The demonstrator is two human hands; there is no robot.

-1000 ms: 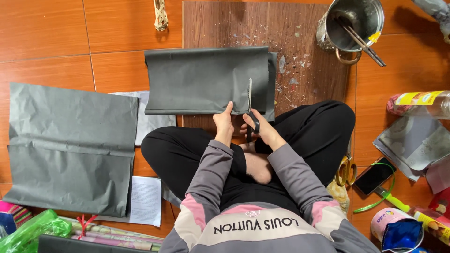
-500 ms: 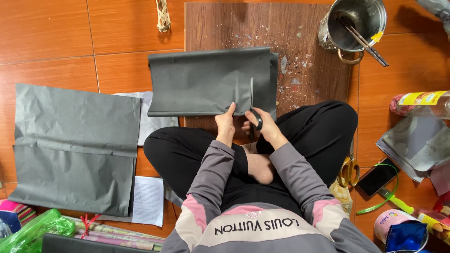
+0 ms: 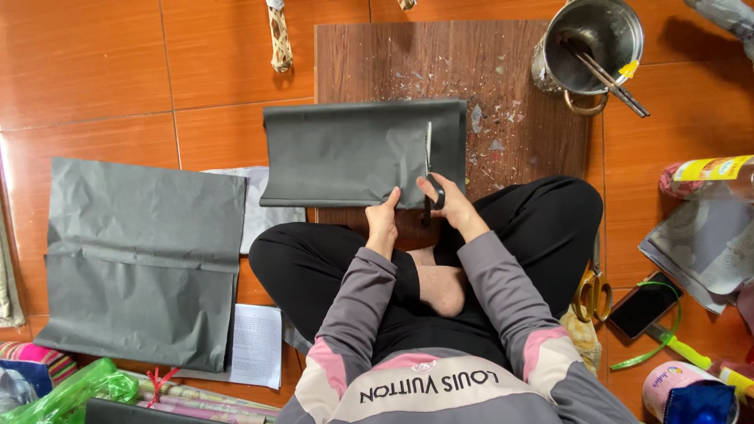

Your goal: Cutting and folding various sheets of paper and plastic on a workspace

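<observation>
Folded grey paper lay on the wooden board, far of the knees. Left hand pinched its near edge; right hand gripped black scissors, blades in the paper.

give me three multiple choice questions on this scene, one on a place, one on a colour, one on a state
1. Where does the metal pot stand?
A. far right corner of the wooden board
B. on the person's lap
C. on the large grey sheet

2. What colour is the folded paper being cut?
A. red
B. dark grey
C. yellow

3. What is the right hand doing?
A. resting empty
B. holding a phone
C. holding black scissors in the paper

Answers: 1 A, it sits on the board's corner. 2 B, the sheet is dark grey. 3 C, fingers are through the handles while the left hand steadies the edge.
</observation>
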